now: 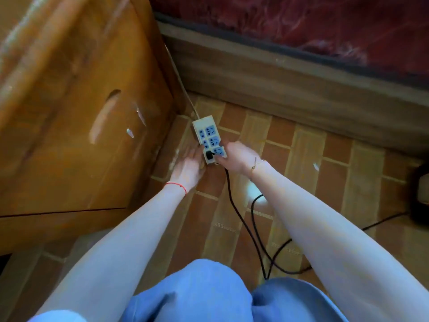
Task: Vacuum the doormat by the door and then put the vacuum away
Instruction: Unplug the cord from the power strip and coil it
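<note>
A white power strip [205, 133] with blue sockets lies on the tiled floor beside a wooden cabinet. A black plug [209, 155] sits in its near end. From the plug a black cord [241, 219] loops over the floor toward a dark rounded appliance body [420, 194], cut off at the right edge. My left hand [188, 169] rests with straight fingers against the strip's left side. My right hand [234, 156] grips the strip's near right corner, fingers on top and thumb below, right next to the plug. No doormat is in view.
The wooden cabinet [76, 117] fills the left. A wooden bed frame [290, 84] with a dark red cover [313, 22] runs across the back. The strip's own white cable [183, 89] goes up between them. My knees in blue trousers [209, 296] are at the bottom.
</note>
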Action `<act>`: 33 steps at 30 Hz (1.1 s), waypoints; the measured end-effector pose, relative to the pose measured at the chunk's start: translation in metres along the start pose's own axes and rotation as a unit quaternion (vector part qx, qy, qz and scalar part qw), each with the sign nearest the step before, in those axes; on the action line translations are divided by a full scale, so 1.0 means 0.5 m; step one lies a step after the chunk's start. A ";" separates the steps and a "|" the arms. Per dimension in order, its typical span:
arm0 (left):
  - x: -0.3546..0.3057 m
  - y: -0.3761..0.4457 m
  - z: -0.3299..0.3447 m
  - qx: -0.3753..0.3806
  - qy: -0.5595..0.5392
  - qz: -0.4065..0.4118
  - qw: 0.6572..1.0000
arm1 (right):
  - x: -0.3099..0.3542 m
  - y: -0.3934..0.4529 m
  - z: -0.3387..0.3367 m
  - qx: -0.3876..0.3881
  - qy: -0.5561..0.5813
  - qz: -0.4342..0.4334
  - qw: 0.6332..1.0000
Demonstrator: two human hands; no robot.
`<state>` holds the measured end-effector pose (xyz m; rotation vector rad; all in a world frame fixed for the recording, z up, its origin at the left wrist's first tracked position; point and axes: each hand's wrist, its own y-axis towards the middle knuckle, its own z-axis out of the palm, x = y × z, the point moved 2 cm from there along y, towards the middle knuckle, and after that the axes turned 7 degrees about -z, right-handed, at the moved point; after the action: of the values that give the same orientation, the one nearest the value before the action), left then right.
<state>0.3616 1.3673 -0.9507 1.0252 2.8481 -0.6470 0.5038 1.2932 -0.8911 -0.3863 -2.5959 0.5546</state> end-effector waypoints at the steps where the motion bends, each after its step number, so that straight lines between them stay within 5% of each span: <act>1: 0.008 0.018 0.025 0.006 -0.013 0.000 1.000 | -0.003 0.021 0.017 0.004 -0.013 -0.006 1.000; 11: 0.010 0.101 0.129 -0.043 -0.059 0.012 0.997 | -0.005 0.121 0.100 0.006 -0.114 -0.044 0.992; 22: 0.046 0.121 0.136 -0.074 -0.210 0.038 0.974 | 0.027 0.160 0.091 0.012 -0.097 0.031 0.995; 33: 0.037 0.121 0.137 -0.079 -0.222 0.002 0.972 | 0.029 0.171 0.072 0.089 -0.005 0.021 0.996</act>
<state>0.3781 1.3928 -1.0387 0.7478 2.4592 -0.5551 0.4887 1.3622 -0.9531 -0.3797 -2.5262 0.7982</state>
